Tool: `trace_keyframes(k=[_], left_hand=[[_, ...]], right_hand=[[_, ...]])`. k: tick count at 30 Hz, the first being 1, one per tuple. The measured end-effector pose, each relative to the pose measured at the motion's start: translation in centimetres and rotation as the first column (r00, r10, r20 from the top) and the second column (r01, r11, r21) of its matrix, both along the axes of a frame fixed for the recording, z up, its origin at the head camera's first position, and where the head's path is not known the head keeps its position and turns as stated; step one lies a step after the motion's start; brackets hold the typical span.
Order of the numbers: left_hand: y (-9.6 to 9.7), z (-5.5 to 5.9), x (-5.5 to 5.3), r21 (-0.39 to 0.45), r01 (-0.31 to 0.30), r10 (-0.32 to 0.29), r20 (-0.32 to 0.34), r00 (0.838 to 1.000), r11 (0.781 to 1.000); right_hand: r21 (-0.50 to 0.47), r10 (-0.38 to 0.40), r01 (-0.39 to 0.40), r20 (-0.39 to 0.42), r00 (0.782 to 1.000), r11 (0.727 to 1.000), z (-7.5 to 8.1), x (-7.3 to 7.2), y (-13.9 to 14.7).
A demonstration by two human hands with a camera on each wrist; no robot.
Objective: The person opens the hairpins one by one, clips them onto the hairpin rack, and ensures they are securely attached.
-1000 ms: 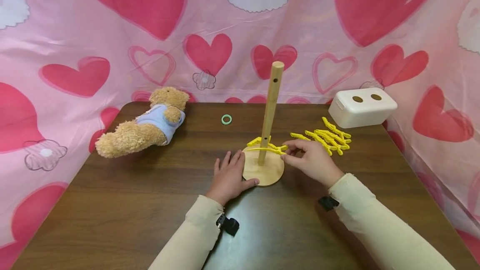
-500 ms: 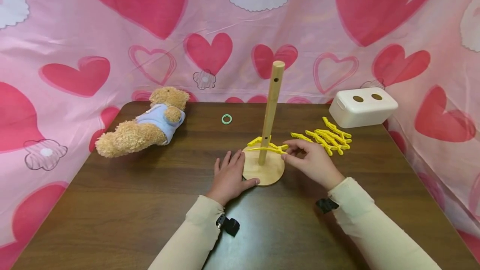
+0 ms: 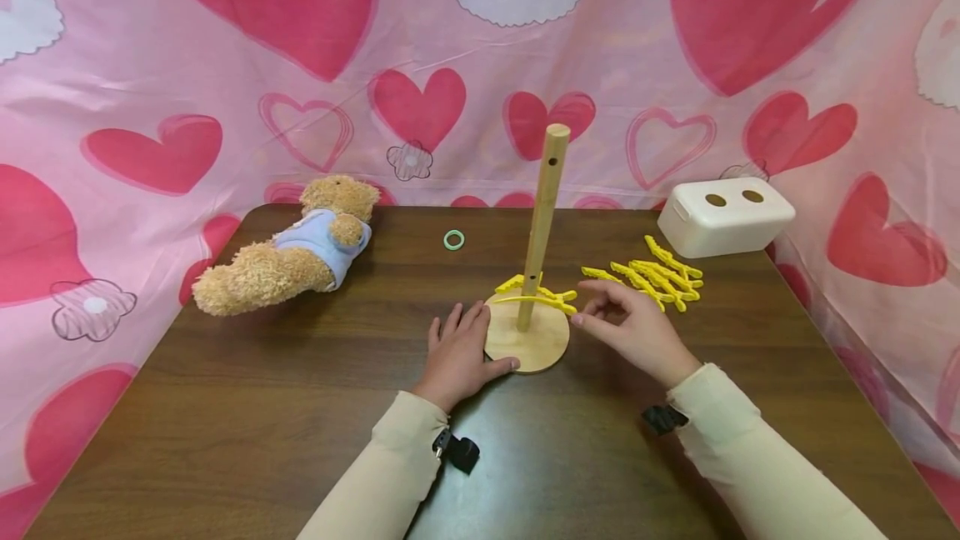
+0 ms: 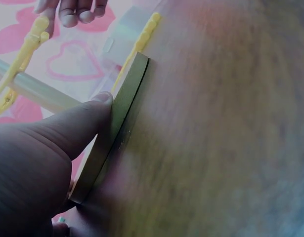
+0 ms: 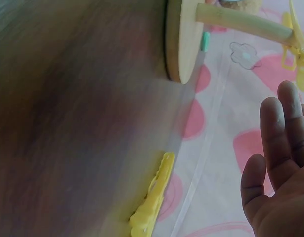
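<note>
A wooden stand has a round base [image 3: 543, 348] and an upright post [image 3: 542, 215] with holes in it. My left hand [image 3: 456, 361] rests at the base's left side, fingers straight and spread, thumb on its front rim. In the left wrist view the thumb [image 4: 87, 118] lies along the base's edge. Low on the post sits a long yellow plastic clip [image 3: 551, 300], its two arms passing on either side of the wood. Just right of its handle ends is my right hand [image 3: 633, 327], apart from it, holding nothing. The right wrist view shows the fingers [image 5: 273, 128] extended.
Several more yellow clips [image 3: 652, 273] lie on the table beyond my right hand. Behind them stands a white box [image 3: 726, 223] with two round holes. A green ring [image 3: 453, 240] lies at the back, and a teddy bear [image 3: 300, 252] in blue at the left.
My right hand has let go of the clip's handle end and moved slightly right, its fingers spreading. The clip stays on the post. The left hand has not moved.
</note>
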State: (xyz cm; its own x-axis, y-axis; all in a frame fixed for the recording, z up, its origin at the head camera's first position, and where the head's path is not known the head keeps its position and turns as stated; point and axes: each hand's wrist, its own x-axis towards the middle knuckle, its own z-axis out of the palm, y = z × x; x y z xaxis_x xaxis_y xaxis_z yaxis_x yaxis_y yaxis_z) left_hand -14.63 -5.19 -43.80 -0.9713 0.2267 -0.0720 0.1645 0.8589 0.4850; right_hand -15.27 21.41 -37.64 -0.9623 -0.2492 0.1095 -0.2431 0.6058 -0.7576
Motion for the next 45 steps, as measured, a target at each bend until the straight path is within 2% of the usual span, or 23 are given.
trace_keyframes(k=[4, 11, 15, 31, 39, 45], left_hand=[[-0.1, -0.1, 0.0, 0.005, -0.001, 0.001, -0.007, 1.000, 1.000], [-0.2, -0.3, 0.0, 0.008, 0.003, -0.003, -0.020, 1.000, 1.000], [-0.2, -0.2, -0.1, 0.008, 0.002, -0.002, -0.018, 1.000, 1.000], [-0.1, -0.5, -0.4, -0.008, -0.005, 0.005, -0.003, 1.000, 1.000], [-0.2, -0.6, -0.4, -0.006, -0.008, 0.008, -0.001, 1.000, 1.000], [-0.2, -0.5, -0.4, 0.001, -0.004, 0.004, -0.005, 1.000, 1.000]], right_hand=[[0.024, -0.023, 0.023, 0.011, 1.000, 0.999, -0.3, 0.1, 0.5], [0.049, -0.031, 0.033, -0.030, 0.999, 0.998, -0.9, 0.0, 1.5], [0.071, -0.046, 0.048, -0.027, 0.999, 0.996, -1.2, -0.1, 2.1], [0.190, -0.126, 0.108, 0.083, 0.989, 0.976, -2.3, -0.8, 4.2], [0.250, -0.174, 0.153, 0.063, 0.983, 0.956, -2.3, -1.6, 5.7], [0.285, -0.189, 0.138, 0.158, 0.969, 0.948, -2.3, -2.2, 6.7]])
